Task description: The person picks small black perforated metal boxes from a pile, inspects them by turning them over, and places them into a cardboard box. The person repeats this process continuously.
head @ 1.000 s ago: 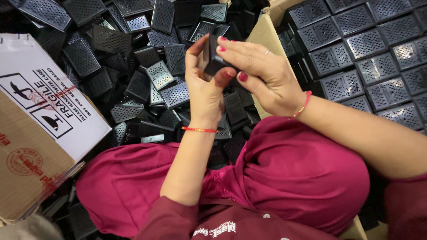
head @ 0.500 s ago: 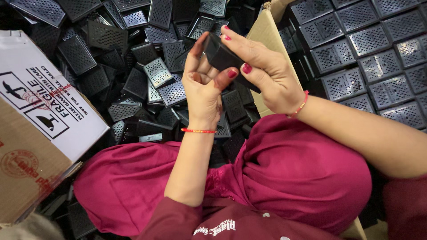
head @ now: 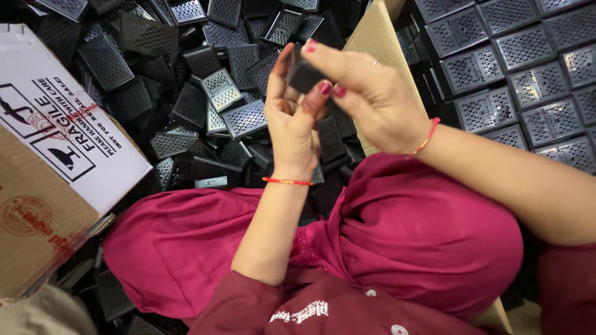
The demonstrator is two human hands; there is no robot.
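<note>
Since the earlier frame the small black part (head: 305, 75) had turned a little between the fingers, and both hands had stayed raised at about the same place above the lap. The left hand (head: 292, 121) stood upright with the palm toward the right one, its fingers half curled, and its thumb with a red nail pressed on the lower edge of the part. The right hand (head: 372, 102) came from the right side and pinched the same part from above, with the forefinger lying over its top and the thumb under it, so the part was gripped between the two hands and touched nothing else. A thin red thread bracelet (head: 287, 181) went around the left wrist, and another one (head: 425, 138) around the right wrist. Beyond the left hand lay a loose heap of black perforated covers (head: 186, 93), thrown in every direction. Beyond the right hand and to its right, similar covers were laid in tidy rows (head: 515, 80). Between the heap and the rows, just behind the right hand, stood a brown cardboard wall (head: 375, 28). Far left of the left hand was a cardboard box (head: 56, 167) with a white printed label. Under both forearms was the magenta cloth (head: 410, 242) over the knees
</note>
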